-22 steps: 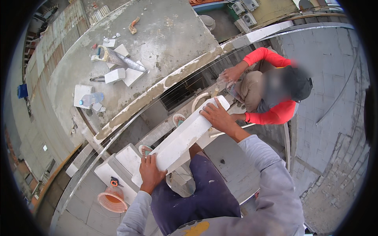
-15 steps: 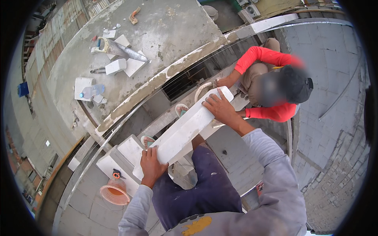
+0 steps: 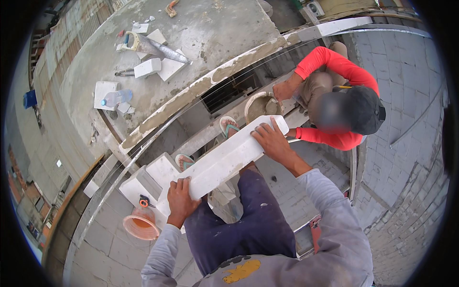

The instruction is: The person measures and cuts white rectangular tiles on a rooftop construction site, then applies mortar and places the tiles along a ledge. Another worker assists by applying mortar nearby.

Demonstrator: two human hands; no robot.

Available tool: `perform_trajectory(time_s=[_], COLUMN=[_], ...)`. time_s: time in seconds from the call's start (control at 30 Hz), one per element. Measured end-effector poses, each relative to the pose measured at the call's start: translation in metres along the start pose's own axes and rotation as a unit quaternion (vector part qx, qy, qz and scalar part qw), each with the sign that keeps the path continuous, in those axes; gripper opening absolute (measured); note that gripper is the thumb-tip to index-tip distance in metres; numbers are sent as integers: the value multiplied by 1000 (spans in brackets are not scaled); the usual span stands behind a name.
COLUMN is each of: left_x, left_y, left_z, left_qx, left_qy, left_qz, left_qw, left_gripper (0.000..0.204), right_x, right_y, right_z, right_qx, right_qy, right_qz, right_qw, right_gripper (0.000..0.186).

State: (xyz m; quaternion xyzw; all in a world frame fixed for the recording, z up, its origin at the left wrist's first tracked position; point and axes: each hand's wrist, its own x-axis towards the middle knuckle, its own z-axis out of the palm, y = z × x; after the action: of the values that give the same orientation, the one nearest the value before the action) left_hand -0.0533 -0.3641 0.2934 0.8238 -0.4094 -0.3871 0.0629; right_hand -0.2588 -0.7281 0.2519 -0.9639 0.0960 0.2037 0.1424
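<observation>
A long white lightweight concrete block lies slantwise across my lap, its far end up to the right. My left hand grips it close to the lower left end, with the thumb over its edge. Near the upper right end, my right hand is wrapped over the block. Just beyond that end stands a bucket of grey mortar, partly hidden by the block. A co-worker in red sleeves crouches beside the bucket, one hand at its rim.
On the concrete slab at the far left lie a handsaw, white block pieces and a plastic bottle. More white blocks, an orange tape measure and an orange bucket are left of my legs. A narrow beam runs under my sandalled feet.
The co-worker's near hand has risen from beside the bucket, whose mortar now shows more fully. My view has shifted slightly; both my hands keep hold of the block.
</observation>
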Motion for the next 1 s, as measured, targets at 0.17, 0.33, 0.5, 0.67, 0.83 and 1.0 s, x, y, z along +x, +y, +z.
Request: perform_trajectory(time_s=[0.17,0.33,0.5,0.67,0.83,1.0], left_x=[-10,-21,-29,-38,-44,-44], left_y=[-10,-18,-26,-29,-31,-26], left_z=[0,-1,5,5,4,2], left_qx=[-1,-4,-3,-7,-13,-12], left_qy=[-13,-21,-22,-16,-9,9], left_qz=[-3,-2,-5,-13,-22,-25], left_qw=[1000,1000,1000,1000,1000,1000], left_gripper=[87,88,89,89,89,88], right_x=[-11,-14,-14,-11,-5,9], right_y=[-15,-29,-39,-45,-44,-39], right_z=[12,15,16,16,17,10], right_qx=[25,34,40,37,14,-12], right_qy=[4,-11,-15,-12,-11,12], right_qz=[3,9,14,4,-17,-32], right_qw=[1000,999,999,999,1000,999], right_gripper=[41,40,41,42,45,43])
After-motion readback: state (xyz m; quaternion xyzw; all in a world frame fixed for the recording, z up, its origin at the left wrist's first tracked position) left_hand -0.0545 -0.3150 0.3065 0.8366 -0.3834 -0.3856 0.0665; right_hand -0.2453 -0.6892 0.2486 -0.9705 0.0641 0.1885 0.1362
